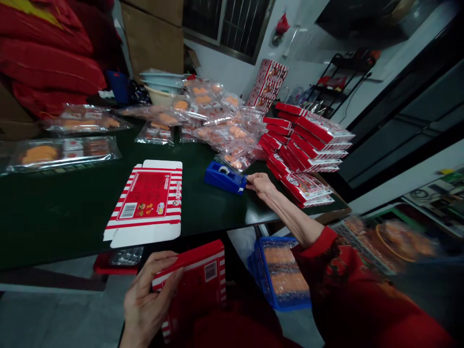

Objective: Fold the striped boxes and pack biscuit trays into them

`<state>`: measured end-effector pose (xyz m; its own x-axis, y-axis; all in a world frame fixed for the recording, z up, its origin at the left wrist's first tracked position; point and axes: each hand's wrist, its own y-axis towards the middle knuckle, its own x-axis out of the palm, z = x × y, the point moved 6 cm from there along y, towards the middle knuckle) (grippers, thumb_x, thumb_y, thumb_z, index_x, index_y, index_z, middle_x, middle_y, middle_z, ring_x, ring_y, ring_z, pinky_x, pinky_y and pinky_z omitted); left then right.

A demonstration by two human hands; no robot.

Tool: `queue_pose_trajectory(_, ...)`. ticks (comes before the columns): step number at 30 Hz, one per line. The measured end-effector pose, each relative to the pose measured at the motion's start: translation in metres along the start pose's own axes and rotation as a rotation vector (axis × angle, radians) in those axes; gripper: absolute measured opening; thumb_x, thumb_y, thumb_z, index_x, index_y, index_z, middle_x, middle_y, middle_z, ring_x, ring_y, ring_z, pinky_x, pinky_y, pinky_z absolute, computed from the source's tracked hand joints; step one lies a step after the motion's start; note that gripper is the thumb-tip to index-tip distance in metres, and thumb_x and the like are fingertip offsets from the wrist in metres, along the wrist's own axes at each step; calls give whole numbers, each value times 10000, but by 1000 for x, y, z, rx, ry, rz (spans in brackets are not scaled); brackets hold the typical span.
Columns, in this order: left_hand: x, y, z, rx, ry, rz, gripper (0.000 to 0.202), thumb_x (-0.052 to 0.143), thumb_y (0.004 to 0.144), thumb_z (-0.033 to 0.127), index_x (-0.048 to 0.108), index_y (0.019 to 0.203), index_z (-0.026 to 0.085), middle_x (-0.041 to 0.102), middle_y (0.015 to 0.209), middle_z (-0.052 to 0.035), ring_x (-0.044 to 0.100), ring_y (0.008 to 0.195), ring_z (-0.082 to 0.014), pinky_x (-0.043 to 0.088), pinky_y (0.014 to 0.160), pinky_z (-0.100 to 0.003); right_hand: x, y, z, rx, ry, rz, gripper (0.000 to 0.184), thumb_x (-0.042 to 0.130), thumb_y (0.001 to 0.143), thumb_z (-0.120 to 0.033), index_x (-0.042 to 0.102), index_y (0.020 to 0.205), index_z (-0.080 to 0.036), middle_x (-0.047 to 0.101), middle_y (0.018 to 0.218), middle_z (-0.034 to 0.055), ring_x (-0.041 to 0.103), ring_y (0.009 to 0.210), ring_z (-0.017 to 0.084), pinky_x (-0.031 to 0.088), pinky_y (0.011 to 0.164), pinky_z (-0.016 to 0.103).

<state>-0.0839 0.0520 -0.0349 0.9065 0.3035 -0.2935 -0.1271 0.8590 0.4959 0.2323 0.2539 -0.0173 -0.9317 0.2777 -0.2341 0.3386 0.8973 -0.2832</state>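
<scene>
My left hand [152, 290] is closed around the edge of a folded red-and-white striped box [197, 280], held low in front of my body with its barcode side up. On the dark green table, my right hand [260, 184] reaches to the front end of a blue tape dispenser [226, 178]. Its fingertips are pinched together at the cutter edge, on the end of the tape; the clear strip itself is hard to make out. Left of the dispenser lies a flat, unfolded striped carton [148, 203], its flaps spread.
Stacked red-and-white boxes [304, 150] stand at the table's right end. Clear packets of orange toy food [232, 130] pile up at the back, near nested basins [163, 87]. Below the table, a blue crate [257, 261] holds packed orange pieces. Another packet [65, 152] lies at left.
</scene>
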Motion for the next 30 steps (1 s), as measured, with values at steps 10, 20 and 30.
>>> queue_pose_trajectory(10,-2,4,-4,-18,-26,17,101,654,780,290,653,824,199,680,876,-44,667,763,-160,550,674,-260,-3,6,-10,73,16,-164,301,551,904,-307,552,1159,-146,590,1131,78,610,942,182,533,786,374)
queue_pose_trajectory(20,-2,4,-5,-27,-58,18,67,659,776,239,649,830,201,677,891,-37,664,778,-151,534,679,-245,-5,-3,-15,148,-47,-339,240,487,858,12,560,649,-81,639,655,58,663,641,147,569,648,304)
queue_pose_trajectory(30,-5,0,-11,-17,-61,-39,109,626,790,188,634,899,197,668,965,-48,661,864,-156,534,728,-241,8,-7,12,166,-346,-257,128,565,895,-220,612,913,-102,639,831,32,616,673,107,532,601,253)
